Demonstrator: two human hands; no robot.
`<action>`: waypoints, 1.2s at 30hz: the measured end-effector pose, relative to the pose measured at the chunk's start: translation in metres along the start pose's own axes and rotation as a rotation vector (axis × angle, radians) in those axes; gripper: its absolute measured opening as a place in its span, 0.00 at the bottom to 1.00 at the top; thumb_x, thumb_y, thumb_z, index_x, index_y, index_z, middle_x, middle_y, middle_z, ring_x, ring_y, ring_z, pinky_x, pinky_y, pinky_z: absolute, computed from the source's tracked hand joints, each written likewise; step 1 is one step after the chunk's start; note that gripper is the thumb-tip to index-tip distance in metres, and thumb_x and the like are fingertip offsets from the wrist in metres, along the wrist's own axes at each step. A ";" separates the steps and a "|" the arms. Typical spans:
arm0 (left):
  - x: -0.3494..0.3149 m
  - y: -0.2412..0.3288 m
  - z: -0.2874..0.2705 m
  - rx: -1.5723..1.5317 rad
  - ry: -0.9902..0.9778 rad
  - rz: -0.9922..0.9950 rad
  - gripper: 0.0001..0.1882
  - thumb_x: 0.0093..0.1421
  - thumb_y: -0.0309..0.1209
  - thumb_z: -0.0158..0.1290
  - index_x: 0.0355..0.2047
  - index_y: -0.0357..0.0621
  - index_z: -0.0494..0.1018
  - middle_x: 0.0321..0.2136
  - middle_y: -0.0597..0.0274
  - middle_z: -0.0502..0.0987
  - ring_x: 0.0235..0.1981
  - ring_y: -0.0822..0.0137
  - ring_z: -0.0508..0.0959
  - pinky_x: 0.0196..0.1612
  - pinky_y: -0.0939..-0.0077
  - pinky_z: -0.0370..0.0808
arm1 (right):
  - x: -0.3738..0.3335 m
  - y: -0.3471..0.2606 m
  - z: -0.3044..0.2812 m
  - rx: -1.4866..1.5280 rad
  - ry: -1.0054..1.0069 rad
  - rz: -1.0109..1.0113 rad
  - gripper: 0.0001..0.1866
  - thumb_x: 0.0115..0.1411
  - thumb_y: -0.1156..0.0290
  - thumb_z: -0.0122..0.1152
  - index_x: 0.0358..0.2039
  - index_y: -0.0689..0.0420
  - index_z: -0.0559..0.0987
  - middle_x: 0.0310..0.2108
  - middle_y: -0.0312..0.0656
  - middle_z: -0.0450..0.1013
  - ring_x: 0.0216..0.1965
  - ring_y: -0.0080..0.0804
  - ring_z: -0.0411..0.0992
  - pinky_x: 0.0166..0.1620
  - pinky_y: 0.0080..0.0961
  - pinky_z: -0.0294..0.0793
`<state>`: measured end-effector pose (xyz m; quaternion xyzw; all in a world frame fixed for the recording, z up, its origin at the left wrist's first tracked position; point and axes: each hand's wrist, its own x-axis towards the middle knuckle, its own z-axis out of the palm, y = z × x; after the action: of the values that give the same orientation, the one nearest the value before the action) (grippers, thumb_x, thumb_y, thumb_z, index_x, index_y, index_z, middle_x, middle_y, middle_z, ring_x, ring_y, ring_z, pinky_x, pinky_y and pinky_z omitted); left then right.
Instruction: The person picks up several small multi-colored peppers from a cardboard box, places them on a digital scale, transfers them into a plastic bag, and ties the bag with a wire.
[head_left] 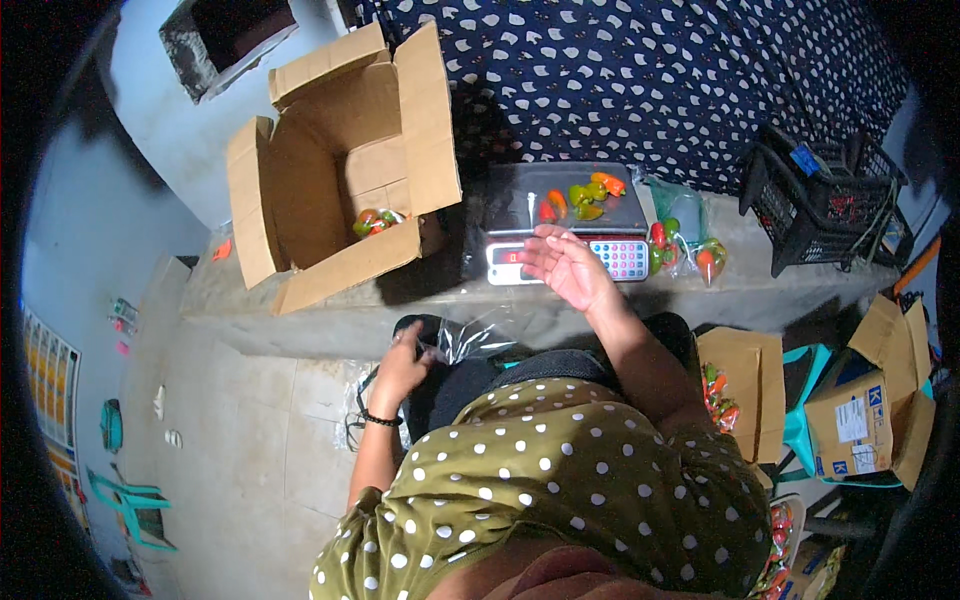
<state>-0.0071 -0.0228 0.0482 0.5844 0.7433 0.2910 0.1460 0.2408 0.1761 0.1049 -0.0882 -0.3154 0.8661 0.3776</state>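
Nearest, the L hand (399, 373) is hanging low over the lap, fingers partly curled beside a crumpled clear plastic bag (474, 340); can't tell if it's pinching anything. The R hand (576, 278) is hovering palm-up, fingers loosely spread & holding nothing, across the front panel of a digital scale (606, 221); contact w/ the panel can't be made out.

Weighing & portioning is prob. the step in hand: loose peppers (579, 195) are sitting on the scale's dark pan, just past the R fingertips. Next move is prob. calling for reading the display, then adding or removing a pepper, or opening the bag for this lot.

The peppers are looking glossy & stubby, approx. 6 or 7 in all: a red at the L end, an orange next to it, greens mid-group, another orange at the far R. They're lying on their sides, some touching.

R of the scale, bagged peppers (711, 262) are resting on the ledge. L of it, an open cardboard box (345, 268) is holding 1 more pepper bag (374, 222). Farther R, a black plastic crate (800, 232) is standing; beyond, a navy patterned cloth (640, 90) is hanging.
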 end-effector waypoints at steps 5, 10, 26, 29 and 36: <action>0.024 0.131 -0.051 -0.032 0.064 0.566 0.30 0.45 0.20 0.48 0.52 0.40 0.58 0.52 0.49 0.61 0.56 0.54 0.58 0.57 0.67 0.55 | -0.010 -0.014 0.000 -0.140 -0.045 -0.053 0.12 0.56 0.72 0.44 0.41 0.60 0.68 0.34 0.49 0.72 0.36 0.41 0.72 0.40 0.31 0.71; 0.098 0.179 -0.034 -0.149 0.145 0.754 0.36 0.43 0.25 0.52 0.55 0.41 0.53 0.57 0.49 0.52 0.60 0.52 0.47 0.59 0.64 0.48 | -0.013 -0.017 -0.002 -0.196 -0.062 -0.020 0.12 0.57 0.74 0.41 0.41 0.63 0.67 0.33 0.49 0.71 0.36 0.39 0.72 0.40 0.32 0.72; 0.138 0.171 0.067 -1.746 -0.223 0.017 0.06 0.59 0.32 0.43 0.28 0.43 0.63 0.26 0.63 0.69 0.28 0.72 0.72 0.30 0.78 0.72 | 0.008 -0.005 0.049 -1.288 -0.059 -0.816 0.09 0.53 0.76 0.49 0.36 0.59 0.70 0.28 0.38 0.70 0.29 0.28 0.70 0.35 0.23 0.69; 0.142 0.123 0.134 -1.806 -0.384 0.147 0.14 0.60 0.36 0.40 0.43 0.43 0.63 0.39 0.63 0.68 0.41 0.72 0.67 0.44 0.78 0.67 | 0.008 0.010 0.050 -1.535 -0.058 -0.831 0.05 0.54 0.74 0.52 0.31 0.60 0.73 0.25 0.37 0.72 0.30 0.22 0.69 0.34 0.22 0.67; 0.071 0.042 0.191 -0.946 -1.245 -0.397 0.17 0.54 0.31 0.47 0.41 0.32 0.69 0.37 0.57 0.74 0.33 0.71 0.74 0.37 0.78 0.71 | -0.059 -0.011 -0.143 -1.886 0.402 -0.573 0.09 0.55 0.67 0.52 0.31 0.60 0.71 0.22 0.41 0.70 0.25 0.26 0.68 0.30 0.21 0.66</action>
<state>0.1132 0.1017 -0.0682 0.3727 0.4135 0.1646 0.8143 0.3448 0.2088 -0.0058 -0.4165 -0.8122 0.1083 0.3939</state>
